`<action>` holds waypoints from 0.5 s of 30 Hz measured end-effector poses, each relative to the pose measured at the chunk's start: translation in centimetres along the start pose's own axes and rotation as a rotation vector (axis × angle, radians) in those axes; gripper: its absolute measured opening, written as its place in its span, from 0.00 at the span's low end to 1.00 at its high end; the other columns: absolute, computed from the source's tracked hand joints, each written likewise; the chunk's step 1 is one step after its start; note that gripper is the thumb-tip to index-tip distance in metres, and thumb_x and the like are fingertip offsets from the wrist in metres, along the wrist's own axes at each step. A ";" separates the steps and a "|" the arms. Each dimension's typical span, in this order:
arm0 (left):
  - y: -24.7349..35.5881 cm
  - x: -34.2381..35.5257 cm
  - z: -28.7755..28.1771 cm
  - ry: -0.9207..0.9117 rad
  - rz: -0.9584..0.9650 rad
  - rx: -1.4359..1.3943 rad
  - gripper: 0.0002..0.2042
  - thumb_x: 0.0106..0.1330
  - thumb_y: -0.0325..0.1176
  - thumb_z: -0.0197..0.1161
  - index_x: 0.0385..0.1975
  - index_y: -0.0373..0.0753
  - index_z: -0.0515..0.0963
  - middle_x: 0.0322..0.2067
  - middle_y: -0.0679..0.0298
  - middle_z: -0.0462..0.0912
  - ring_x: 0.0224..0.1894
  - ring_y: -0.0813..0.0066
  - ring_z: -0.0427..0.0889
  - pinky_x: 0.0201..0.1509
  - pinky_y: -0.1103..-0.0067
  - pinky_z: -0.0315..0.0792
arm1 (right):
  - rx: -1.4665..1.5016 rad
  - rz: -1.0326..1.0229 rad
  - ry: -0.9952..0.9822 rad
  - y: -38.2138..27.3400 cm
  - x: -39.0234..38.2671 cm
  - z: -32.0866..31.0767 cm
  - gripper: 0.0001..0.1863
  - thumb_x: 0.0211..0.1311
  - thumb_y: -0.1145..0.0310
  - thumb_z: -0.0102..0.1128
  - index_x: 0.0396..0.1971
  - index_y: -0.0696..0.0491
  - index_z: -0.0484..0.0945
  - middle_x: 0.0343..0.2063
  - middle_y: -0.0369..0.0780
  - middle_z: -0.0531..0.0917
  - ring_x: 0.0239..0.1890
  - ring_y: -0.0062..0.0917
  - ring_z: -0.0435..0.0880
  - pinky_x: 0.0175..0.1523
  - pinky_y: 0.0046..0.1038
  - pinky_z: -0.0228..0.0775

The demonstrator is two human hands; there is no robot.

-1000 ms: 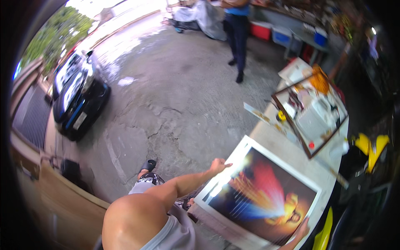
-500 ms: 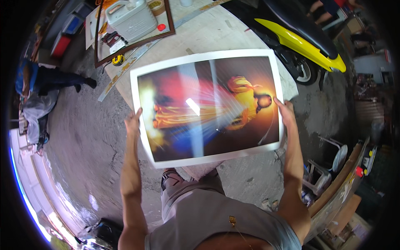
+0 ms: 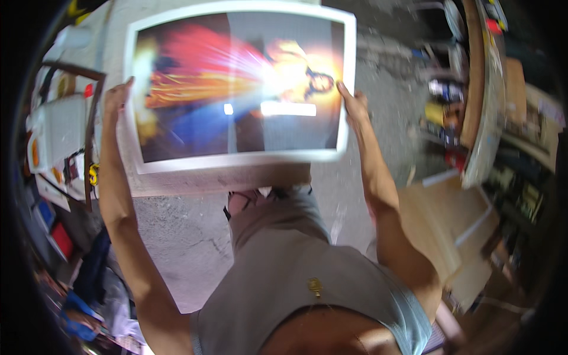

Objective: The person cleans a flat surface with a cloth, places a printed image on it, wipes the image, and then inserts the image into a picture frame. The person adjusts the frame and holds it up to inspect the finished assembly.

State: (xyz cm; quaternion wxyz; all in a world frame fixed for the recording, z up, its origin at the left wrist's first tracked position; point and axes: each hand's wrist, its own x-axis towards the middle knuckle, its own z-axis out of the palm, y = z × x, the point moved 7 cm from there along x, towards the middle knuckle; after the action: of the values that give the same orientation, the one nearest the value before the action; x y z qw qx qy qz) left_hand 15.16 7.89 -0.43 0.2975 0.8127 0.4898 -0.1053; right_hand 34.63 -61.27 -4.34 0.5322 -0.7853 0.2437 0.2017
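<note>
As held, print (image 3: 236, 89) long axis left-right.

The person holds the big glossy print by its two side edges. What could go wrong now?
The print is held only at its side edges by the left hand and the right hand, so the unsupported middle might sag or crease. Thumbs resting on the glossy face could leave marks. It also hides the table beneath, so it might catch something there.

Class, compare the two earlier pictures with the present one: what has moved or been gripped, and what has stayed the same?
The large glossy print first lay on the table under the left hand alone; then both hands lifted it. Now the right hand and the left hold its side edges higher in view. The wooden frame stayed on the table.
</note>
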 end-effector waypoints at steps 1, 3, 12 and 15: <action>-1.5 0.7 -0.6 -0.032 -0.021 -0.067 0.30 0.47 0.63 0.66 0.27 0.34 0.83 0.19 0.68 0.75 0.22 0.77 0.71 0.28 0.76 0.66 | 0.018 0.031 -0.044 -1.9 -2.3 1.6 0.28 0.51 0.59 0.72 0.39 0.67 0.71 0.32 0.44 0.79 0.32 0.24 0.77 0.37 0.25 0.72; 0.9 0.0 -0.1 -0.010 -0.019 0.182 0.40 0.47 0.65 0.64 0.48 0.32 0.75 0.41 0.51 0.78 0.44 0.62 0.76 0.49 0.73 0.68 | -0.011 0.031 -0.006 -1.1 -1.8 0.3 0.25 0.46 0.58 0.75 0.31 0.60 0.71 0.26 0.40 0.78 0.28 0.20 0.75 0.33 0.23 0.71; -4.3 -9.3 2.6 0.314 0.387 0.347 0.43 0.55 0.65 0.56 0.57 0.29 0.63 0.59 0.44 0.64 0.63 0.49 0.61 0.64 0.64 0.56 | -0.138 -0.162 -0.193 -1.7 -2.7 0.0 0.25 0.38 0.66 0.79 0.31 0.57 0.70 0.24 0.40 0.77 0.26 0.21 0.78 0.31 0.21 0.77; -3.6 -10.7 4.7 0.435 0.524 0.389 0.38 0.60 0.63 0.52 0.53 0.29 0.64 0.58 0.46 0.64 0.61 0.47 0.61 0.62 0.58 0.56 | -0.013 -0.183 -0.228 -1.4 -2.4 0.1 0.22 0.41 0.70 0.77 0.31 0.58 0.70 0.24 0.40 0.78 0.26 0.21 0.80 0.31 0.22 0.78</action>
State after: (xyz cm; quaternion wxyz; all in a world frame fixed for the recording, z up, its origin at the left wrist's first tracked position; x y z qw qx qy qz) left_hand 7.34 -1.47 -0.62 0.0442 0.9547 0.2884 0.0580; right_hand 33.52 -60.34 -1.99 0.5676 -0.7796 0.1077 0.2420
